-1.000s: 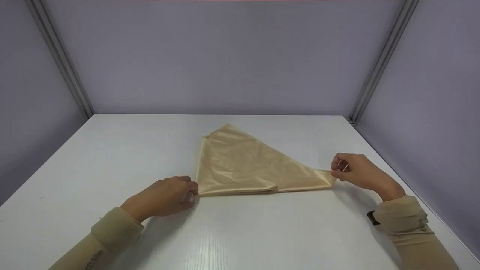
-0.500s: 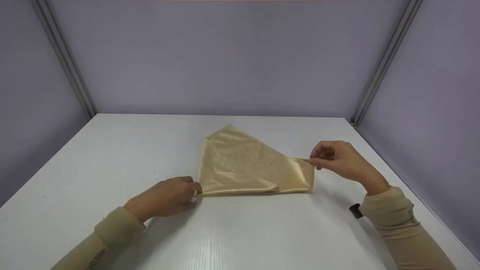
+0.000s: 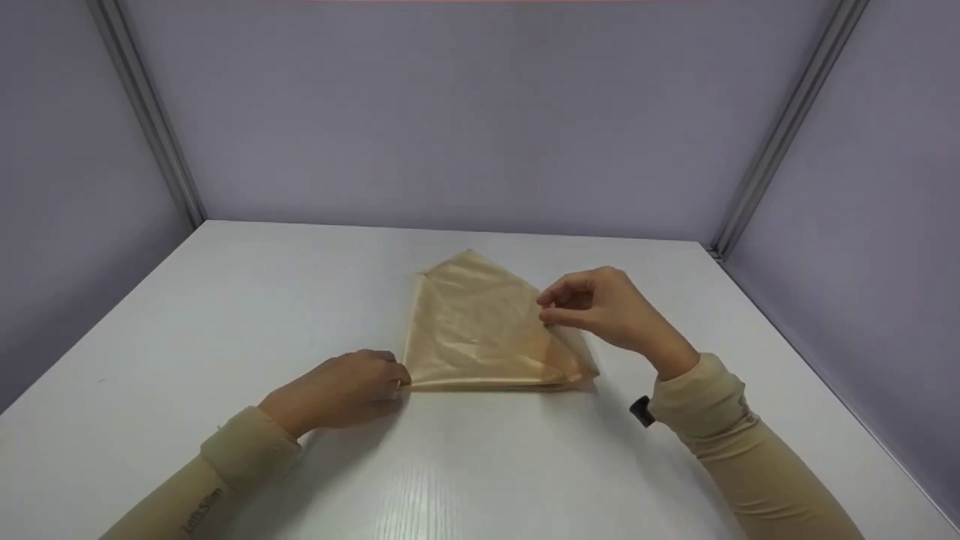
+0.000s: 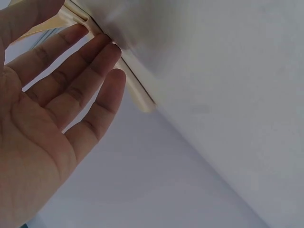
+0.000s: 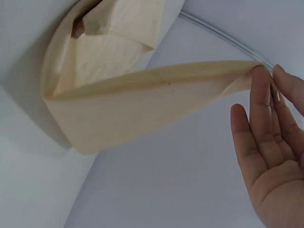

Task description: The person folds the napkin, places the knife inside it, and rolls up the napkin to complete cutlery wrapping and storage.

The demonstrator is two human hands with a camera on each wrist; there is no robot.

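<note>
A shiny beige cloth [image 3: 480,330], folded into a triangle, lies in the middle of the white table [image 3: 285,300]. My left hand [image 3: 352,390] rests on the table at the cloth's near left corner. In the left wrist view its straight fingers [image 4: 71,80] touch the cloth's folded edge [image 4: 137,95]. My right hand [image 3: 592,304] pinches the cloth's right corner and holds it lifted above the cloth's right half. In the right wrist view the raised flap [image 5: 118,109] arches up from the table to my fingertips [image 5: 261,90].
Grey-violet booth walls [image 3: 465,112] close the table on the back, left and right, with metal corner posts [image 3: 787,127]. A small black device [image 3: 640,411] sits at my right wrist. Beige sleeves cover both forearms.
My right hand has lifted the cloth's right corner off the table and carried it left over the cloth. The left hand has stayed at the left corner.
</note>
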